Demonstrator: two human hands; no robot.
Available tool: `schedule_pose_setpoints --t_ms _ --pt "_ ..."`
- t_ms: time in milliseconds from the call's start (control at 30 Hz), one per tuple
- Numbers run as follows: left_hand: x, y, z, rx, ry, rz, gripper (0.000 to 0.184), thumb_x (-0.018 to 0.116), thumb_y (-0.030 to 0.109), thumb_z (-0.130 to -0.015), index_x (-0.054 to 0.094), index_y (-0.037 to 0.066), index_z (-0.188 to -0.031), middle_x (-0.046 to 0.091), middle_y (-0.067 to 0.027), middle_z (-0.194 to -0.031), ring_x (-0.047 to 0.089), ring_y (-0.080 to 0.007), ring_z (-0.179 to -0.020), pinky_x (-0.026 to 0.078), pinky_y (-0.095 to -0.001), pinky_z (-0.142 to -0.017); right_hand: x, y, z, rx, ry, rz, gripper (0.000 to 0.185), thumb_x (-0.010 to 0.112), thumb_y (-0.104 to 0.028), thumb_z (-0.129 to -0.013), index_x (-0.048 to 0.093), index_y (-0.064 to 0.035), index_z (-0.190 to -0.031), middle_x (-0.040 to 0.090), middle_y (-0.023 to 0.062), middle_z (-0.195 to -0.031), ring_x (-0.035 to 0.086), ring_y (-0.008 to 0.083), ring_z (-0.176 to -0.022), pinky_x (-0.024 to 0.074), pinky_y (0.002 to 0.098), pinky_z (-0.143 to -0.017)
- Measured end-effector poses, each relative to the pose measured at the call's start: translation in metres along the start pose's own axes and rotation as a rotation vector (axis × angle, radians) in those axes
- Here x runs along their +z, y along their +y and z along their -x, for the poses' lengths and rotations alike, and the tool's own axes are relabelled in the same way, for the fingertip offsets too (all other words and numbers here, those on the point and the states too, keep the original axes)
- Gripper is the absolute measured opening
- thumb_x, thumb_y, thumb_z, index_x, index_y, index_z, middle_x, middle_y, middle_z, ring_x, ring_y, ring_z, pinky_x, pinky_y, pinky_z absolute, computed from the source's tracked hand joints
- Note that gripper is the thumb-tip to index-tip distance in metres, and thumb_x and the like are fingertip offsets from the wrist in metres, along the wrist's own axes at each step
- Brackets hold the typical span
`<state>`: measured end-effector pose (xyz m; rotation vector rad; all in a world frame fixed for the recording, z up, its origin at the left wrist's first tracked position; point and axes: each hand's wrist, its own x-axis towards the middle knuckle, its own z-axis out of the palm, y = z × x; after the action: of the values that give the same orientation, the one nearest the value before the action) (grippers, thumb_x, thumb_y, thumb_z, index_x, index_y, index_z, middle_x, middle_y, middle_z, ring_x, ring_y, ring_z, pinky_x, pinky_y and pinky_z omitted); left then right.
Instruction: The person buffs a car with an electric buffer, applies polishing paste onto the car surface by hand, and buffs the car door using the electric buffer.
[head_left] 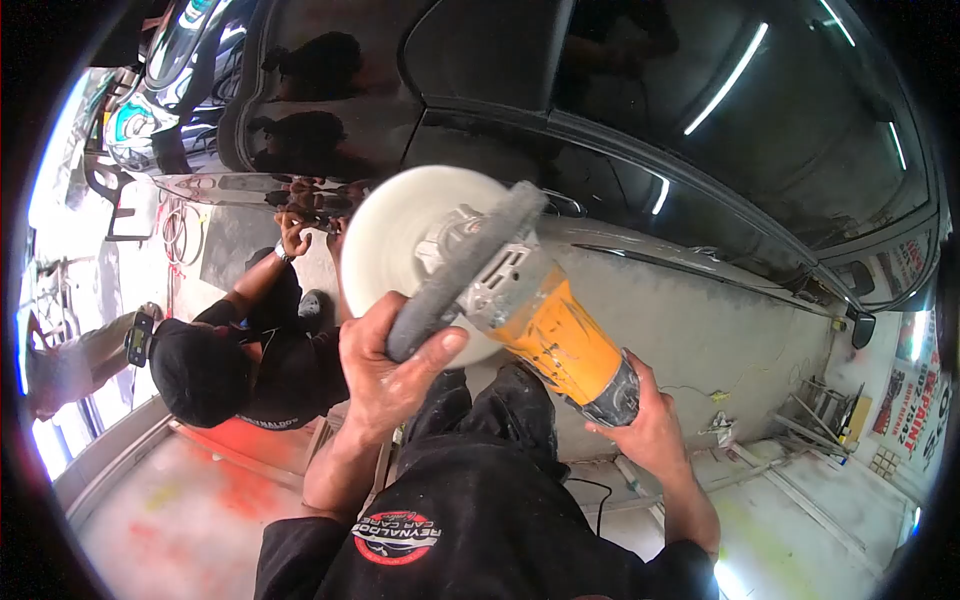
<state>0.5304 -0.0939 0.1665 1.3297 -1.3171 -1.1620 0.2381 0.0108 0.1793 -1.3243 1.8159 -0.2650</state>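
Note:
A yellow and grey polisher with a round white pad is held up in front of my chest. My left hand is wrapped round the end of its dark grey bail handle. At the rear of the tool, my right hand grips the dark end of the yellow body. The pad looks slightly smeared and stands in front of the black car. Whether the pad touches the car's side I cannot tell.
A person in a black cap crouches at my left, a hand at the car's lower side. A side mirror sticks out at right. Metal frames and a printed banner stand beyond. A dark cord hangs by my right side.

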Motion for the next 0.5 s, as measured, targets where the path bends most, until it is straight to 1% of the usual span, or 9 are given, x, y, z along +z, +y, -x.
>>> schedule_pose_setpoints --t_ms 33,100,133,233,267,367,400,500 --pt "0.003 -0.004 0.003 0.028 -0.052 -0.073 0.038 0.085 0.028 -0.079 0.060 0.000 -0.076 0.057 0.0014 -0.063 0.050 -0.0059 -0.055 0.039 -0.0235 -0.050 0.002 0.007 0.004 0.019 0.012 -0.020 0.096 0.091 -0.009 -0.061 0.039 -0.0048 -0.142 0.068 0.0224 -0.115 0.067 0.0378 -0.108 0.0544 0.0419 -0.090" --pt "0.021 -0.001 0.006 0.057 -0.095 -0.110 0.036 0.086 0.025 -0.077 0.061 0.000 -0.075 0.059 -0.0009 -0.059 0.054 -0.0063 -0.054 0.042 -0.0250 -0.049 0.005 0.024 0.013 0.042 0.048 -0.055 0.095 0.091 -0.008 -0.060 0.040 -0.0045 -0.141 0.068 0.0220 -0.115 0.067 0.0370 -0.108 0.0543 0.0419 -0.090" --pt "0.029 -0.004 0.005 0.125 -0.115 -0.128 0.036 0.087 0.025 -0.076 0.062 -0.001 -0.075 0.060 -0.0033 -0.058 0.056 -0.0070 -0.053 0.042 -0.0252 -0.048 0.007 0.033 0.017 0.049 0.069 -0.067 0.095 0.090 -0.007 -0.060 0.040 -0.0042 -0.141 0.068 0.0218 -0.116 0.067 0.0364 -0.108 0.0543 0.0418 -0.090" --pt "0.059 -0.007 0.010 0.176 -0.175 -0.146 0.033 0.088 0.019 -0.074 0.061 0.000 -0.073 0.060 -0.0055 -0.057 0.056 -0.0078 -0.051 0.042 -0.0247 -0.048 0.010 0.059 0.030 0.084 0.116 -0.115 0.093 0.090 -0.006 -0.061 0.041 -0.0030 -0.140 0.068 0.0212 -0.116 0.068 0.0346 -0.108 0.0538 0.0410 -0.090" --pt "0.069 -0.010 0.010 0.212 -0.193 -0.137 0.032 0.088 0.018 -0.074 0.061 0.001 -0.073 0.061 -0.0067 -0.057 0.058 -0.0092 -0.051 0.044 -0.0264 -0.047 0.010 0.068 0.033 0.096 0.129 -0.131 0.092 0.090 -0.005 -0.061 0.041 -0.0025 -0.139 0.068 0.0210 -0.117 0.068 0.0339 -0.108 0.0536 0.0406 -0.090" --pt "0.105 -0.013 0.017 0.248 -0.218 -0.126 0.033 0.088 0.020 -0.075 0.061 0.001 -0.073 0.062 -0.0067 -0.057 0.062 -0.0106 -0.052 0.046 -0.0275 -0.048 0.021 0.115 0.038 0.065 0.177 -0.189 0.091 0.090 -0.006 -0.061 0.042 -0.0013 -0.137 0.068 0.0205 -0.116 0.068 0.0326 -0.107 0.0530 0.0403 -0.091" --pt "0.114 -0.008 0.020 0.243 -0.245 -0.168 0.028 0.086 0.015 -0.075 0.062 0.001 -0.075 0.064 -0.0113 -0.063 0.065 -0.0205 -0.054 0.048 -0.0303 -0.050 0.024 0.128 0.039 0.078 0.176 -0.212 0.091 0.091 -0.007 -0.061 0.041 -0.0013 -0.137 0.068 0.0203 -0.115 0.068 0.0322 -0.108 0.0528 0.0402 -0.091" --pt "0.136 -0.013 0.024 0.274 -0.306 -0.216 0.030 0.086 0.016 -0.075 0.060 0.001 -0.074 0.062 -0.0122 -0.062 0.065 -0.0244 -0.054 0.048 -0.0326 -0.050 0.039 0.163 0.034 0.092 0.163 -0.273 0.093 0.092 -0.009 -0.060 0.040 -0.0011 -0.137 0.067 0.0198 -0.115 0.067 0.0310 -0.108 0.0524 0.0400 -0.092"
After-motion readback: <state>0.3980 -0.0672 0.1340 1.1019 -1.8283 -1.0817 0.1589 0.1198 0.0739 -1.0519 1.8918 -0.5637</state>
